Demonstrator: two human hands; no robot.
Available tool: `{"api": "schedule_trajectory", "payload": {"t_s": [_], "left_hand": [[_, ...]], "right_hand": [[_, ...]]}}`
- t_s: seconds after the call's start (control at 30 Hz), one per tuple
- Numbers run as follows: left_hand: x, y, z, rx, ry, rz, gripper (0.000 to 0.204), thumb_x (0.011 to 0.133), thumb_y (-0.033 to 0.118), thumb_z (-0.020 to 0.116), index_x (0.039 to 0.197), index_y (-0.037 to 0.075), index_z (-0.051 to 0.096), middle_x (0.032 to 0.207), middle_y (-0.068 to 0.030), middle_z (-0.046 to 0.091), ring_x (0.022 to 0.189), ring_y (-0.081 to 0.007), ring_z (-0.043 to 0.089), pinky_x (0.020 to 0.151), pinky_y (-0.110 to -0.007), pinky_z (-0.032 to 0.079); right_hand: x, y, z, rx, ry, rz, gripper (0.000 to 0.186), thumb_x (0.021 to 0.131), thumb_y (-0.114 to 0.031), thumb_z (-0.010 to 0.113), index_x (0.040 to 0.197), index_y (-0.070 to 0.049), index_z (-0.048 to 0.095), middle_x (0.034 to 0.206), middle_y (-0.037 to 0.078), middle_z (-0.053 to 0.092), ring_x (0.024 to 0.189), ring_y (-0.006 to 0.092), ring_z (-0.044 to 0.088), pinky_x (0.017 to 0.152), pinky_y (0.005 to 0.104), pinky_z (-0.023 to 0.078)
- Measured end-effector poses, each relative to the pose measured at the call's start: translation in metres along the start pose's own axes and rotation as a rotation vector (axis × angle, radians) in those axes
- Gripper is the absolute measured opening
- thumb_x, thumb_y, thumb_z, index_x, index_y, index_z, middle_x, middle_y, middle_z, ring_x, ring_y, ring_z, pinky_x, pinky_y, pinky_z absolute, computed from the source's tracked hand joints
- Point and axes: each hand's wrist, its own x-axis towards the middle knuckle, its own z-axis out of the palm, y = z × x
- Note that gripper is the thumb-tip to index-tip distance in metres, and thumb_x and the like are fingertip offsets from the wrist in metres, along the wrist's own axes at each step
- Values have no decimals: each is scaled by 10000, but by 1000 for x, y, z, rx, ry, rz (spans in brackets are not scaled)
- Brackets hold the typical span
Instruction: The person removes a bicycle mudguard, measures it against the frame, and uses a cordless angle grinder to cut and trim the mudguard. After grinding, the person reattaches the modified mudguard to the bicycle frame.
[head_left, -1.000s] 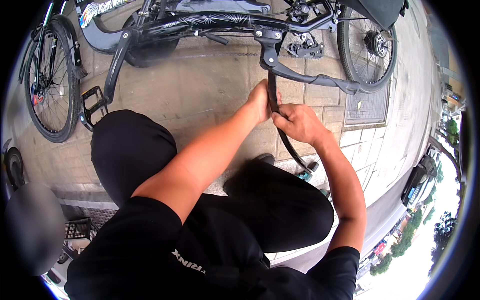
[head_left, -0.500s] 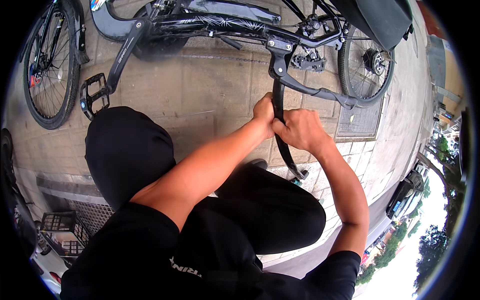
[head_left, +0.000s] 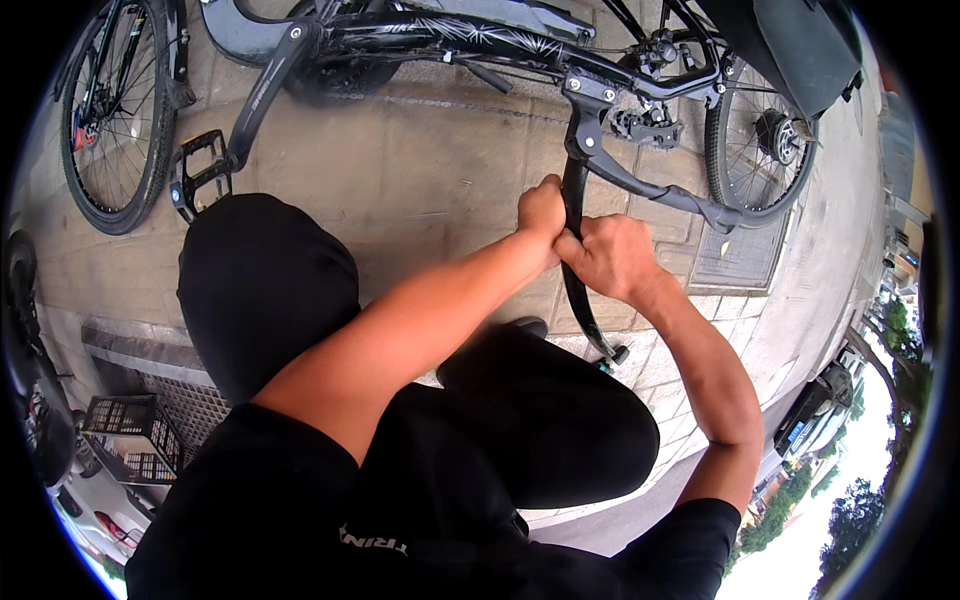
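Note:
A black bicycle with white line graphics spans the top. From a silver-bolted black bracket on it, a curved black bar runs down toward me, ending in a small foot pad; a second bent arm goes off right. My left hand is closed on the curved bar from its left side. Just right and slightly lower, my right hand grips the same bar, thumb toward my left hand. A black crank with pedal sticks out at the left, beside my bent knee.
Another bicycle wheel stands far left, a rear wheel at right above a metal ground cover. A black plastic crate sits by a metal grate lower left. Beyond the paving at right are a dark car and trees.
My hands and the curved bar have shifted a little rightward in the picture and, since a second ago, lower, along with the bicycle's bracket. Both hands keep their grip; the whole view has shifted slightly.

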Motion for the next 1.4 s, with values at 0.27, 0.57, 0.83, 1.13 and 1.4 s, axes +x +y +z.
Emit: {"api": "schedule_trajectory", "payload": {"t_s": [0.27, 0.57, 0.83, 1.13, 1.4], "left_hand": [[41, 2, -13, 479, 77, 310, 322, 1013, 274, 512, 846, 34, 647, 707, -97, 616, 622, -231, 591, 584, -419, 471], [20, -35, -11, 49, -205, -129, 294, 1108, 324, 466, 943, 119, 599, 808, -38, 628, 713, -180, 605, 684, -348, 537], [21, -35, -34, 207, -393, -182, 557, 1106, 642, 370, 1229, 171, 641, 1181, -48, 727, 1092, -227, 671, 1021, -487, 479], [42, -26, -46, 330, -380, -125, 466, 1111, 541, 447, 1368, 177, 585, 1416, -58, 653, 1339, -270, 570, 1133, -549, 432], [47, -32, -47, 429, -171, -24, 608, 1095, 490, 454, 1496, 34, 489, 1455, -163, 586, 1339, -318, 575, 1073, -518, 493]], "right_hand": [[-23, -6, 55, 65, -48, -56, 417, 951, -409, 611, 775, -46, 720, 765, 215, 715, 737, 411, 720, 662, 502, 574], [-25, 43, 44, 223, 62, 30, 415, 950, -435, 620, 916, -35, 726, 824, 267, 709, 839, 472, 699, 770, 520, 566], [-117, 98, 78, 771, 372, 474, 503, 1023, -453, 629, 923, 26, 742, 823, 187, 713, 830, 283, 692, 801, 403, 535], [-308, 164, 246, 1142, 536, 1255, 402, 1052, -410, 619, 1024, -25, 731, 708, 12, 596, 604, 121, 584, 531, 299, 448], [-366, 145, 407, 601, 371, 1600, 593, 969, -446, 615, 1328, 24, 666, 1304, 332, 670, 1264, 494, 614, 1100, 502, 480]]}}
